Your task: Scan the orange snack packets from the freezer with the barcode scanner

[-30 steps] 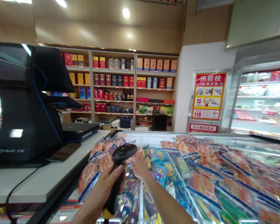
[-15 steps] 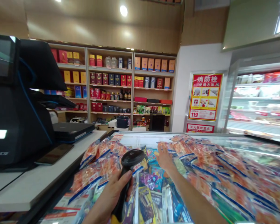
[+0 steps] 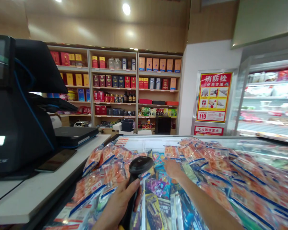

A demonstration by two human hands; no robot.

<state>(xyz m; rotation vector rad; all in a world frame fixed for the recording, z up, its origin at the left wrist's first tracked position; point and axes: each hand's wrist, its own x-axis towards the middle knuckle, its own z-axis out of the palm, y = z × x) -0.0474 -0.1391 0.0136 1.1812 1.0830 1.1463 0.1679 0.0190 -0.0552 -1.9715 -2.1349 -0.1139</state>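
Wrapped around the handle of a black handheld barcode scanner [image 3: 140, 164] is my left hand [image 3: 126, 193], with the thumb along its near side. The scanner's head points forward over a chest freezer full of packets. My right hand [image 3: 174, 168] reaches forward and down among colourful ice-cream packets [image 3: 156, 187] in the middle of the freezer. Its back faces me, and the fingers are mostly hidden. Just beyond it lies a clear bag of orange-pink food [image 3: 171, 152] with a blue edge; contact with it cannot be made out.
More such bags [image 3: 213, 156] are heaped on the right, with others [image 3: 91, 183] on the left. A white counter [image 3: 21, 201] at left carries a black checkout terminal [image 3: 19, 127] and a phone [image 3: 56, 159]. Shelves of boxed goods [image 3: 114, 81] stand behind the freezer.
My right hand has dipped lower among the packets, and its fingers, stretched out before, are now mostly hidden. The scanner in my left hand has shifted slightly right and down.
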